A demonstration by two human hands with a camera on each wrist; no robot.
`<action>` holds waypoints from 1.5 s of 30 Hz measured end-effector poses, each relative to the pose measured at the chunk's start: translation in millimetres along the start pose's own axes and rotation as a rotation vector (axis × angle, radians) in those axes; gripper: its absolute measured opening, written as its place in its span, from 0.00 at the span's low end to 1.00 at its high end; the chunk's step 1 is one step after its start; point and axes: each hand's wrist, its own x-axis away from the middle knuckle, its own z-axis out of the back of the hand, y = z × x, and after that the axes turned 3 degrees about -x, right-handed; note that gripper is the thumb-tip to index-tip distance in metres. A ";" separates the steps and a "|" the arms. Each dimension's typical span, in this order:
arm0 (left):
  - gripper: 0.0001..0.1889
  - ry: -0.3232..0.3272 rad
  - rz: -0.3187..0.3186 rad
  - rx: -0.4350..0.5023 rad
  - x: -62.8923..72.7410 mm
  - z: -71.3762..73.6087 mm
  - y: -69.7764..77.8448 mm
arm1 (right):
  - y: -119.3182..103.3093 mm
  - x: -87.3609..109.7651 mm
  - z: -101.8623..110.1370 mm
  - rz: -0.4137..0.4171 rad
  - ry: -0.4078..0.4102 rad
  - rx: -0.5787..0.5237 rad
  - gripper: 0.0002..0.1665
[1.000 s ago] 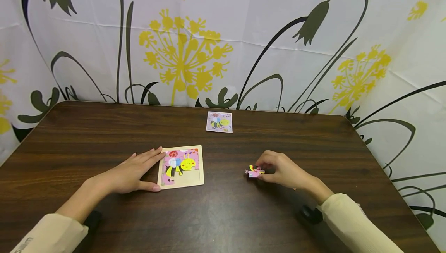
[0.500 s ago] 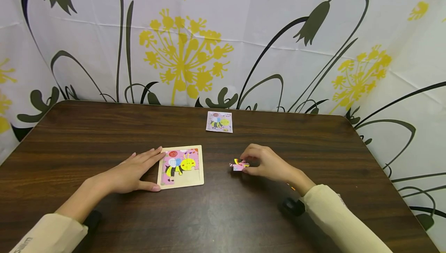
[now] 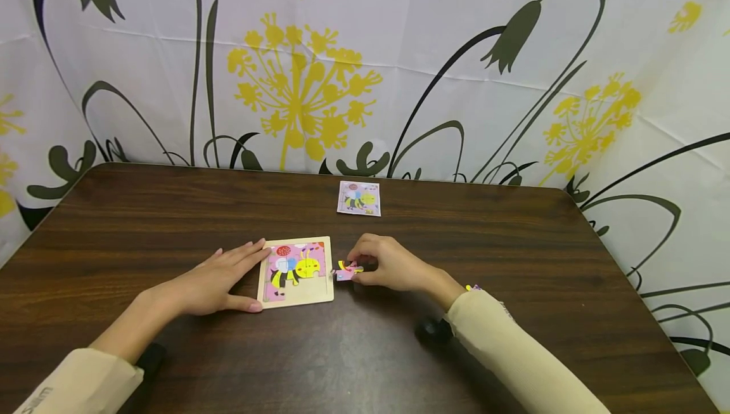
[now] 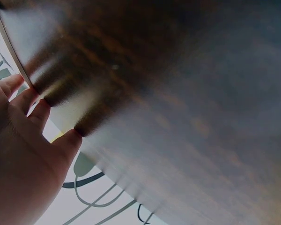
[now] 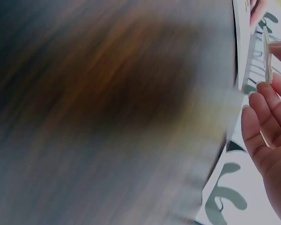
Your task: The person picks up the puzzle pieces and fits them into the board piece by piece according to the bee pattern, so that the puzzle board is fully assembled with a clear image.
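My left hand (image 3: 213, 282) lies with its fingers spread along the left edge of a square wooden puzzle tray (image 3: 329, 288). In that tray, a bee picture on pink (image 3: 283, 278) is partly filled, and bare wood shows at its lower right. Just beside the tray's right edge, my right hand (image 3: 393, 264) pinches a pink and yellow puzzle piece (image 3: 343, 272) between thumb and fingers. Seen edge-on in the right wrist view, the piece (image 5: 266, 58) is thin and pale. The left wrist view shows the left fingers (image 4: 68, 143) extended.
A printed card (image 3: 358, 199) with the same bee picture lies farther back on the dark wooden table (image 3: 228, 205). A small yellow and purple item (image 3: 473, 287) peeks out by the right sleeve, mostly hidden. Behind the table hangs a flower-patterned cloth (image 3: 422, 33).
My right hand has carried the puzzle piece leftward across the table to the tray's right edge. The left hand and the tray have stayed in place.
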 end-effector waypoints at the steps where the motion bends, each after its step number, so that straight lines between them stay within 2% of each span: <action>1: 0.50 -0.003 0.001 0.001 -0.1 0.2 0.0 | -1.7 -2.9 -2.2 -0.002 -0.011 -0.003 0.12; 11: 0.51 -0.001 0.005 -0.001 -0.8 0.4 -0.5 | -18.4 -29.0 -22.5 0.021 -0.084 0.021 0.13; 21: 0.51 0.018 -0.005 -0.006 -1.2 0.3 -1.6 | -26.7 -44.8 -37.8 0.083 -0.092 0.091 0.13; 45: 0.50 0.018 -0.013 -0.006 -0.2 -1.1 -1.7 | -31.5 -52.2 -47.3 0.059 -0.137 0.174 0.13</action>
